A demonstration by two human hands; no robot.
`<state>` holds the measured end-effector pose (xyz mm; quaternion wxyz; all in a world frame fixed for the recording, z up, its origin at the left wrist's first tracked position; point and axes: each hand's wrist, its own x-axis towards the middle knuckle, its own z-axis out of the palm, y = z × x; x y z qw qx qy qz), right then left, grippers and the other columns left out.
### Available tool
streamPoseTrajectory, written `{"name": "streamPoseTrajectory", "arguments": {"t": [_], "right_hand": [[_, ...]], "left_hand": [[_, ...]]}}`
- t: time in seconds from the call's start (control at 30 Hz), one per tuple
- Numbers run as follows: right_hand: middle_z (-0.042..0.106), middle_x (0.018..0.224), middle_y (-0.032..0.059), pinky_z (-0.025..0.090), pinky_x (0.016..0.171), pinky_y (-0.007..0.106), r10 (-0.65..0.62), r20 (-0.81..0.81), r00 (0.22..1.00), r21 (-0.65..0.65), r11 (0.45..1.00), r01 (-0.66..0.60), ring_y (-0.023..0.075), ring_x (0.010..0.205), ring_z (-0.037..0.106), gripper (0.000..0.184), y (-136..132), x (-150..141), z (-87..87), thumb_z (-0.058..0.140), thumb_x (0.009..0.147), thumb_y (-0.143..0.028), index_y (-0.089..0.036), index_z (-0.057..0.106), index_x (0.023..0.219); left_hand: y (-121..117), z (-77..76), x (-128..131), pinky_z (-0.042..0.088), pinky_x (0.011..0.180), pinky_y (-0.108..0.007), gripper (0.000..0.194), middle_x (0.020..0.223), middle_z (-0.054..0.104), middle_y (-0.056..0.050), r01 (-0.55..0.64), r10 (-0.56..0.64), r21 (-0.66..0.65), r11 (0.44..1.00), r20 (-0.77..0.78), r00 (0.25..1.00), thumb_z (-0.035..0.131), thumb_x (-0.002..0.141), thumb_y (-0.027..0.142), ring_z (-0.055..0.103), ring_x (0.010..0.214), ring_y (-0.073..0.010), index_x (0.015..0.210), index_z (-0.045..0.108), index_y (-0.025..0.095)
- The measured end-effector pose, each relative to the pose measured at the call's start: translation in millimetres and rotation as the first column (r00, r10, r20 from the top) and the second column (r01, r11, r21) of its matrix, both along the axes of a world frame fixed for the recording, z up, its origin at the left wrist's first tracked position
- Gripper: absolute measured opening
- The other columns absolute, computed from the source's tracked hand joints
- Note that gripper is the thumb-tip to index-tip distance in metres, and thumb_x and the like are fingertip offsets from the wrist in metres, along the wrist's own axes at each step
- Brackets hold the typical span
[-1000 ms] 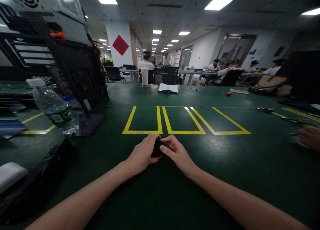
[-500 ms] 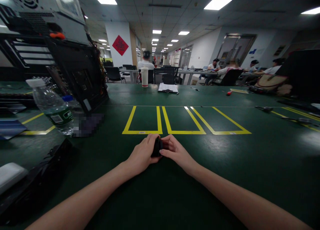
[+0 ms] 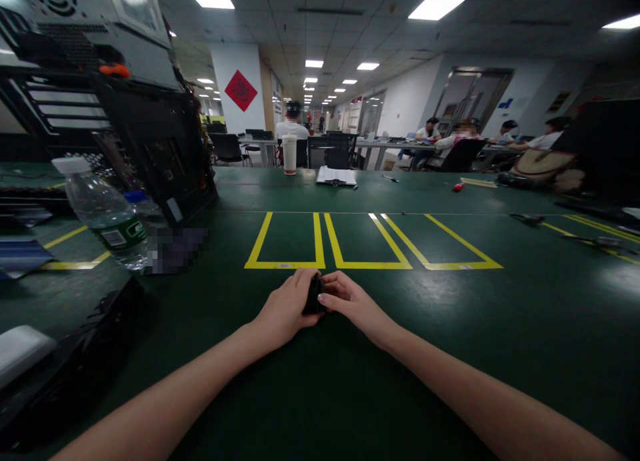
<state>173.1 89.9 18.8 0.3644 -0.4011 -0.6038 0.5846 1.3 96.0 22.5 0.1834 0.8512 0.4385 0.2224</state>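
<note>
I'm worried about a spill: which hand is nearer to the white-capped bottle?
Left. The left hand, around a small black object, is right of the white-capped bottle and apart from it; the right hand is farther right, at that object's right side.

Single head-worn view: faces forward and down across green table (image 3: 475,341), fingers (image 3: 334,303) near.

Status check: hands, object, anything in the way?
Left hand around small black object. Right hand at its right side. Nothing seen blocking either hand; yellow tape outlines lie flat just beyond.
</note>
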Motion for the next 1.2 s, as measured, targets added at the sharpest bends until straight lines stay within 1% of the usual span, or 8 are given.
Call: {"name": "streamPoseTrajectory", "arguments": {"t": [0.13,0.23,0.43,0.53,0.7,0.8,1.0,1.2], "right_hand": [[0.054,0.101,0.0011,0.041,0.086,0.038,0.030,-0.080,0.996,0.005,1.000,-0.030,0.0186,0.098,0.053,0.033,0.9,1.4,-0.4,0.065,0.067,-0.023,-0.024,0.048,0.095],[0.054,0.099,0.0014,0.042,0.086,0.038,0.019,-0.117,0.993,0.014,1.000,-0.018,0.0185,0.097,0.053,0.025,0.7,0.4,-1.6,0.062,0.071,-0.026,-0.023,0.049,0.092],[0.053,0.105,0.0030,0.041,0.088,0.040,-0.045,-0.038,0.998,-0.022,0.999,0.044,0.0199,0.102,0.051,0.031,-0.2,0.0,-2.4,0.061,0.072,-0.030,-0.023,0.049,0.100],[0.054,0.106,0.0038,0.039,0.091,0.041,-0.034,-0.004,0.999,-0.038,0.999,0.034,0.0201,0.103,0.050,0.032,1.0,1.1,-2.7,0.061,0.072,-0.030,-0.022,0.050,0.101],[0.053,0.104,0.0014,0.042,0.088,0.039,0.026,-0.086,0.996,0.015,1.000,-0.024,0.0187,0.101,0.052,0.033,1.2,1.6,-2.6,0.066,0.068,-0.021,-0.024,0.049,0.096],[0.053,0.101,0.0008,0.042,0.087,0.038,0.020,-0.120,0.993,0.034,0.999,-0.016,0.0180,0.099,0.053,0.026,0.4,0.6,-2.4,0.063,0.070,-0.022,-0.023,0.049,0.092],[0.054,0.103,0.0030,0.041,0.088,0.040,-0.037,-0.054,0.998,-0.018,0.999,0.036,0.0197,0.100,0.052,0.029,0.9,0.1,-3.4,0.060,0.073,-0.030,-0.023,0.049,0.099],[0.054,0.101,0.0018,0.040,0.090,0.039,0.030,-0.117,0.993,-0.009,0.999,-0.031,0.0185,0.101,0.052,0.032,2.0,2.6,-3.8,0.066,0.067,-0.022,-0.022,0.049,0.094]], "left_hand": [[-1.5,2.1,-0.4,0.044,0.084,-0.040,0.056,0.118,0.043,-0.005,-0.005,0.005,-0.011,1.000,-0.006,1.000,0.063,0.069,0.023,0.048,0.104,-0.0236,0.116,0.032,0.024],[-1.9,2.3,-0.1,0.044,0.085,-0.041,0.054,0.119,0.042,-0.005,0.002,-0.002,-0.017,1.000,-0.006,1.000,0.061,0.071,0.024,0.048,0.106,-0.0240,0.115,0.032,0.024],[-1.2,0.0,-0.6,0.043,0.085,-0.041,0.055,0.120,0.042,-0.006,0.003,-0.003,-0.020,1.000,-0.001,1.000,0.062,0.071,0.024,0.047,0.107,-0.0244,0.116,0.032,0.024],[-0.9,0.1,-1.2,0.043,0.085,-0.042,0.055,0.121,0.042,-0.006,0.010,-0.010,-0.031,0.999,0.004,1.000,0.061,0.071,0.024,0.047,0.108,-0.0245,0.117,0.031,0.024],[-1.1,1.0,-0.5,0.044,0.084,-0.040,0.056,0.119,0.043,-0.005,0.000,0.000,-0.027,1.000,-0.002,1.000,0.062,0.069,0.023,0.048,0.106,-0.0240,0.116,0.031,0.024],[-1.7,1.5,0.3,0.044,0.085,-0.040,0.055,0.118,0.043,-0.006,-0.003,0.003,-0.013,1.000,-0.003,1.000,0.062,0.069,0.023,0.048,0.106,-0.0241,0.115,0.032,0.024],[-2.0,4.7,0.3,0.044,0.085,-0.040,0.054,0.117,0.044,-0.005,0.003,-0.004,-0.021,1.000,-0.017,1.000,0.061,0.071,0.024,0.048,0.105,-0.0235,0.116,0.031,0.023],[-2.0,5.1,0.1,0.044,0.084,-0.040,0.055,0.118,0.043,-0.005,0.000,0.000,-0.030,1.000,-0.015,1.000,0.062,0.070,0.023,0.048,0.105,-0.0237,0.115,0.032,0.024]]}}
